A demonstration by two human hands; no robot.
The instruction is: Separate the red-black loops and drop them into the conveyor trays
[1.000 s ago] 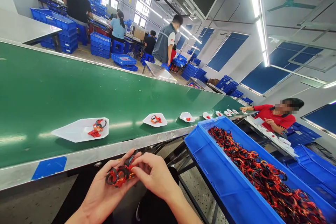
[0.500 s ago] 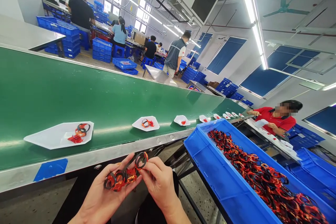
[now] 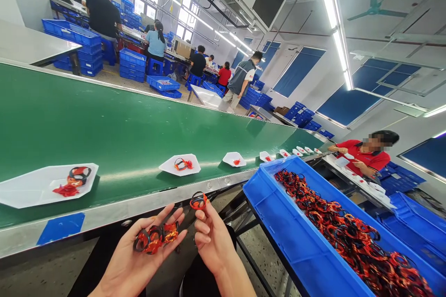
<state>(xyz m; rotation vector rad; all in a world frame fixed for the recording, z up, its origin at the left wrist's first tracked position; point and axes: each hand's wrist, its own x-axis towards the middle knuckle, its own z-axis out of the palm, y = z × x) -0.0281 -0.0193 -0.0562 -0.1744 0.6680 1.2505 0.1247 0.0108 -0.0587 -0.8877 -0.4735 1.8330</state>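
Band [image 3: 198,200] parted from bundle [image 3: 153,239], hands now apart, below near edge of belt [image 3: 104,120].

Left hand [image 3: 146,262] lies open, palm up, bundle of red-and-black bands resting on it, unclamped. Right hand [image 3: 212,241], partly curled, pinches Band at the fingertips, raised just above the belt edge; in the earlier frame both hands met around the linked bands. On belt, white tray [image 3: 45,185] sits further left than before. Blue crate [image 3: 278,227] of loose bands [image 3: 348,232] stands beside belt, right of hands.
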